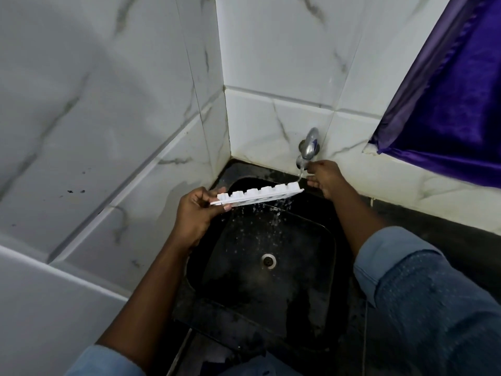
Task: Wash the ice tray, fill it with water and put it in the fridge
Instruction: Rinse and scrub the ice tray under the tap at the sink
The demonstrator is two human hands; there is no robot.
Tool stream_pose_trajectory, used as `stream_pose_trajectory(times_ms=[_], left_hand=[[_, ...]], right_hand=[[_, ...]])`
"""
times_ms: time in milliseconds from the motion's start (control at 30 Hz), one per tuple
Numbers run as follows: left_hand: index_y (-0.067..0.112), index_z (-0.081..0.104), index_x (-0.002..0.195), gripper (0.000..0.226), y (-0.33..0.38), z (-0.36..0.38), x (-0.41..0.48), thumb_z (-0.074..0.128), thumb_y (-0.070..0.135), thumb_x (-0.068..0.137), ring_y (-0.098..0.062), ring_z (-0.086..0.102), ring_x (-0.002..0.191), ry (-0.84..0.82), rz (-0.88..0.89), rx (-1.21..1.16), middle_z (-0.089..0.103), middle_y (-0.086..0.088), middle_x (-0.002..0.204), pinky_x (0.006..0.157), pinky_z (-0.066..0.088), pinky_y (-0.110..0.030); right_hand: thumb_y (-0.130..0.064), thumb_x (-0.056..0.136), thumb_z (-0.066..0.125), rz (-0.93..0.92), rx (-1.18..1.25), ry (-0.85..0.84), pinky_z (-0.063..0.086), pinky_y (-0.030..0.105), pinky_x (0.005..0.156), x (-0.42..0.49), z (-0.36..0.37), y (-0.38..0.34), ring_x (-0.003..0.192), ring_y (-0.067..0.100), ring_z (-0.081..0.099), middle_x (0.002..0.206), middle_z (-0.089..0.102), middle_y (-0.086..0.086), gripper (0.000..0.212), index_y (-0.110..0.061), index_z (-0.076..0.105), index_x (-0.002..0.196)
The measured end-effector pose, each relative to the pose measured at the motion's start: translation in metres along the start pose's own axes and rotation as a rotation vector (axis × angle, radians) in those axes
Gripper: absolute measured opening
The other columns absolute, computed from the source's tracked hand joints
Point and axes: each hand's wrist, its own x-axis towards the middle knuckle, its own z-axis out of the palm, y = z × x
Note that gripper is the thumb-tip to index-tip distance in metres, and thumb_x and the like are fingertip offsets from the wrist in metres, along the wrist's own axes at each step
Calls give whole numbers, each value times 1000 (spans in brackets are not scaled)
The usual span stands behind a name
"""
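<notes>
A white ice tray [257,195] is held bottom side up over the black sink [329,240], tilted slightly. My left hand [196,213] pinches its near left end between thumb and fingers. Water runs from the chrome wall tap [309,146] onto the tray's far right end, and drops fall from the tray into the basin. My right hand [324,176] is beside the tap's spout, its fingers stretched toward it and holding nothing. The tray's far end almost meets that hand's thumb.
White marble-look tiles close in the corner on the left and behind. The drain [269,260] lies in the sink's middle. A dark wet counter [433,221] surrounds the sink. A purple curtain [447,104] hangs at the upper right.
</notes>
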Motion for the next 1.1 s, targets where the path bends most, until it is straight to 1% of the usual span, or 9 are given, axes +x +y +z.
stream_pose_trajectory(times_ms=[133,267,367,433,567,700,833,967,1100], left_hand=[[18,53,67,51,12,-6,-9,77,-27,73,-16,75,115,41,42,-24,84,0,96,90,61,-27],[29,58,60,59,20,-16,-22,77,-25,74,-22,73,121,32,77,-63,83,-5,103,95,63,-35],[29,59,61,56,24,-23,-33,78,-22,72,-25,72,124,17,81,-90,83,-8,103,96,62,-36],[28,59,62,51,24,-26,-40,79,-18,70,-24,71,124,2,86,-102,83,-8,103,95,62,-34],[14,49,68,43,20,-30,-49,77,-19,70,-25,71,124,-6,92,-122,83,-12,104,92,63,-34],[23,54,64,43,21,-29,-52,81,-10,67,-26,71,126,-25,95,-119,82,-12,107,95,63,-37],[27,54,63,44,22,-25,-54,83,-7,65,-26,70,126,-53,89,-132,82,-11,110,93,62,-34],[28,57,61,50,22,-21,-57,80,-15,67,-27,69,127,-84,46,-116,81,-10,113,105,58,-46],[29,55,61,55,26,-18,-62,82,-18,72,-24,66,133,-200,14,-52,78,-7,126,113,51,-51]], right_hand=[[-6,91,77,8,6,54,38,35,53,9,10,-12,73,27,56,99,64,22,35,12,63,118],[0,93,69,71,59,76,34,29,47,19,18,-11,56,17,46,101,64,20,41,12,61,132],[5,98,60,159,266,64,44,24,45,23,20,-5,56,13,52,102,66,16,36,8,60,135],[2,101,60,187,433,56,50,23,51,21,22,2,62,15,55,97,63,15,32,7,59,133],[-4,105,57,215,565,25,41,20,40,19,25,6,56,13,46,81,55,9,16,0,56,120],[-17,110,50,207,478,-11,36,27,53,11,21,7,57,15,33,69,46,5,15,-6,59,107],[-41,112,40,171,311,91,53,39,81,-26,6,22,80,27,63,95,68,11,38,-8,60,112],[-46,108,50,152,88,-66,55,35,72,-84,-7,49,82,23,68,101,72,9,37,-13,67,105],[-51,105,56,168,120,-180,63,36,68,-132,-20,61,79,26,73,96,77,13,48,-6,71,108]])
